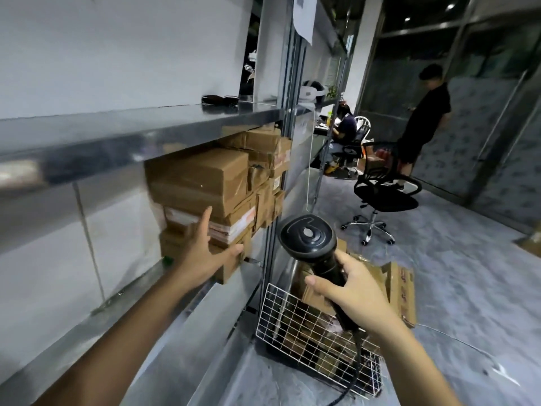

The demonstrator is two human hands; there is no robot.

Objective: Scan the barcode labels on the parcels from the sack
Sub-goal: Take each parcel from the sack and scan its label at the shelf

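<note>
Several brown cardboard parcels [202, 180] are stacked on the middle level of a steel shelf rack [123, 133]. My left hand [202, 253] reaches onto the lowest small parcel [234, 263] of the stack, thumb on its front edge and fingers spread straight over its top. My right hand [348, 291] grips the handle of a black barcode scanner [310, 238], whose round head points up and away toward the rack. The scanner's black cable [354, 373] hangs down from below my wrist.
A white wire basket [281, 317] holding more cardboard parcels stands on the floor by the rack's foot. A black office chair [383, 194] is in the aisle beyond. One person stands at the right, another sits at a desk farther back.
</note>
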